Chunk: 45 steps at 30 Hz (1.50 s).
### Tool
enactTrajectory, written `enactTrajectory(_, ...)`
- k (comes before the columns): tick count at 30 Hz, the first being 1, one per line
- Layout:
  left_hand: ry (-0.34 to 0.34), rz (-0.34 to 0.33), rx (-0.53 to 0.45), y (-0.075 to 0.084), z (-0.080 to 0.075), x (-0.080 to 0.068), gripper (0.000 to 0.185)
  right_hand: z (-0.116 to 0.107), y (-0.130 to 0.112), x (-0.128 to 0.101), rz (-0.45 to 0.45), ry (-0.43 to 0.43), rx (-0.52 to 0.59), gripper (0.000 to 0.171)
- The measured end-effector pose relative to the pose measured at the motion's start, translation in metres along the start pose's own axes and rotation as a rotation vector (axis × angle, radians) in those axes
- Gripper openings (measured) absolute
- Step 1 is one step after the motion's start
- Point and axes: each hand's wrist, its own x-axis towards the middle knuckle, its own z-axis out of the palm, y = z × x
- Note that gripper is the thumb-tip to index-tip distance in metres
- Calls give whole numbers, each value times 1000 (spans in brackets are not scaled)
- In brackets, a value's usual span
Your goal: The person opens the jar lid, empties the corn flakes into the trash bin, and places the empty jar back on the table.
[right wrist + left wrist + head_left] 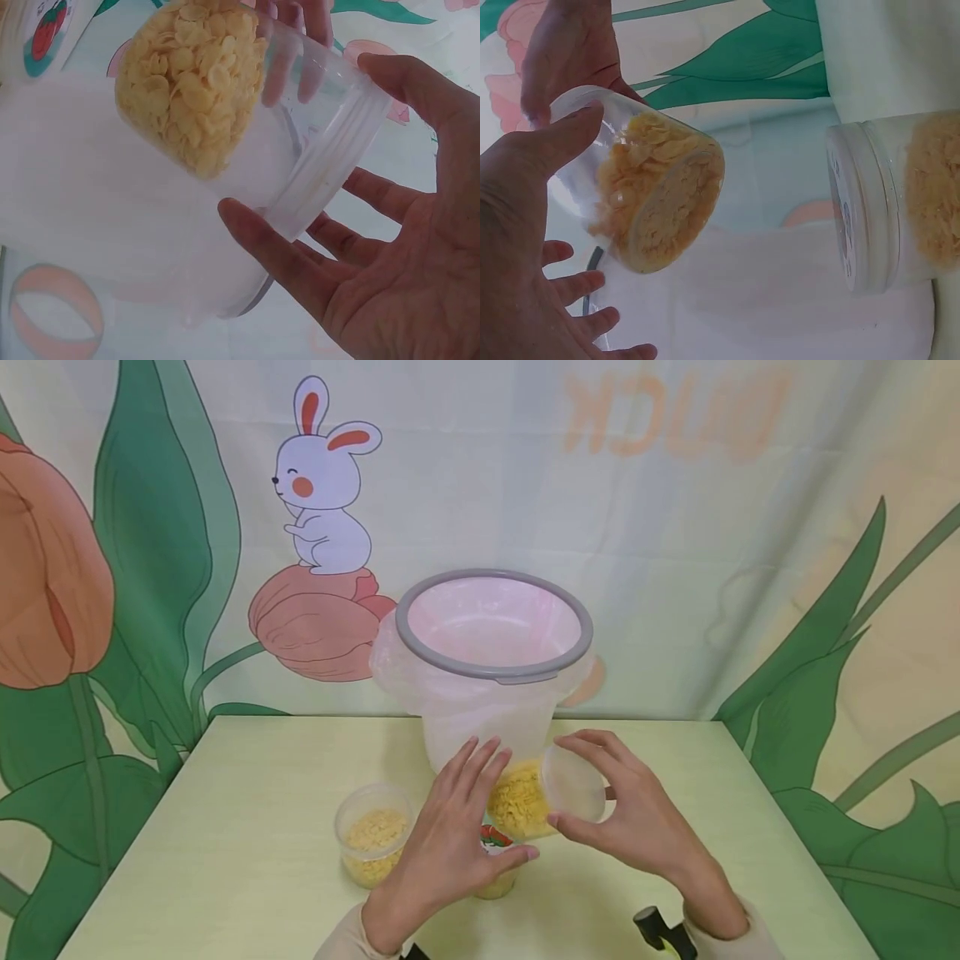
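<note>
My right hand (637,814) grips a clear plastic jar (522,799) of yellow flakes by its rim, between thumb and fingers. The jar is tilted on its side above the table, its rim toward that palm and its flakes gathered near the base. My left hand (450,835) is beside it with fingers spread; its thumb overlaps the jar in the left wrist view, and contact is unclear. Below the hands, partly hidden, stands a second jar with a strawberry picture on its lid (495,837). Left of it is a lidless round tub (372,866) holding pale flakes.
Behind the hands stands a white bin (487,714) with a grey rim and a translucent bag lining it. The pale green table (247,827) ends at a printed curtain (480,477) with a rabbit and flowers.
</note>
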Motion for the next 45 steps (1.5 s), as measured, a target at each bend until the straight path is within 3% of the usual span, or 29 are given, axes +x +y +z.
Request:
enactTrajectory(12, 11, -41, -46, 3, -8, 3, 114, 8, -16, 5, -34, -17, 81, 72)
enactTrajectory(20, 46, -34, -48, 2, -8, 2, 116, 18, -22, 9, -77, -19, 119, 71)
enactTrajectory(27, 100, -43, -29, 0, -7, 0, 110, 22, -31, 11, -67, -11, 114, 73)
enactTrajectory(38, 211, 0, -52, -7, -7, -3, 92, 23, -37, 15, -133, -63, 68, 79)
enactTrajectory(45, 243, 17, 30, -9, -10, -5, 94, 20, -45, 21, -107, -60, 9, 78)
